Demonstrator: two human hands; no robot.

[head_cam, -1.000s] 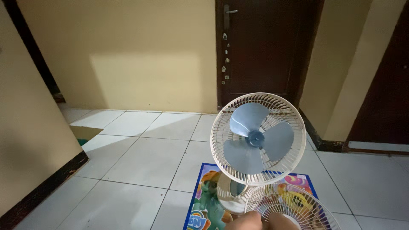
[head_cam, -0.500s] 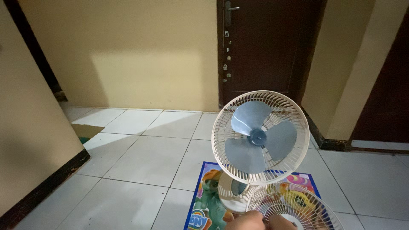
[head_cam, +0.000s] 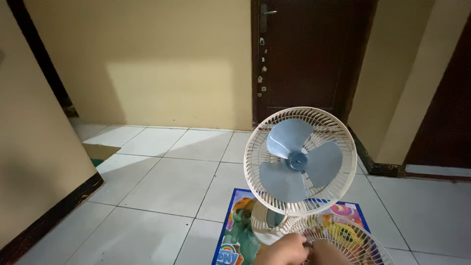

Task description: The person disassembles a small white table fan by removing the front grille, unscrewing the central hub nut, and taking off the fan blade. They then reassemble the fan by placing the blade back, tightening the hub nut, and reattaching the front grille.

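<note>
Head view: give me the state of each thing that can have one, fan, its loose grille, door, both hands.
Fan: upright on the mat, front grille off, blades bare.
Loose grille: detached, at the fan's base, under the hands.
Door: shut.
Left hand: closed on the grille's rim.
Right hand: on the grille, grip unclear.
Mat: flat on the floor.

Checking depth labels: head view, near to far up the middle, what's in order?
Hands → loose front fan grille → cartoon floor mat → fan with blue blades → white floor tiles → dark brown door.
</note>
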